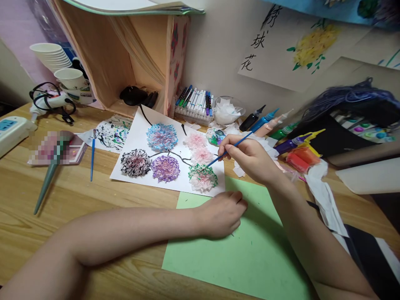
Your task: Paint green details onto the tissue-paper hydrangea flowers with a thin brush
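Here the right hand (250, 156) is pinching a thin blue paintbrush (229, 151) between closed fingers, its tip touching the green-edged tissue flower (203, 177) at the lower right corner of the white sheet (137, 137); the left hand (221, 214) is resting loosely curled, holding nothing, on the green paper (250, 258), just below that flower; the white sheet is lying on the wooden counter (62, 196) and carrying five more tissue flowers, among them a blue one (161, 136), a black-edged one (136, 162) and a purple one (165, 168); a small paint dish (215, 136) is sitting just beyond the sheet's far edge, near the brush handle; a row of paint bottles (271, 125) is lying to the right of it; a tray of markers (195, 102) is standing against the wall; a second blue brush (92, 156) is lying on the counter left of the sheet, well apart from both hands.
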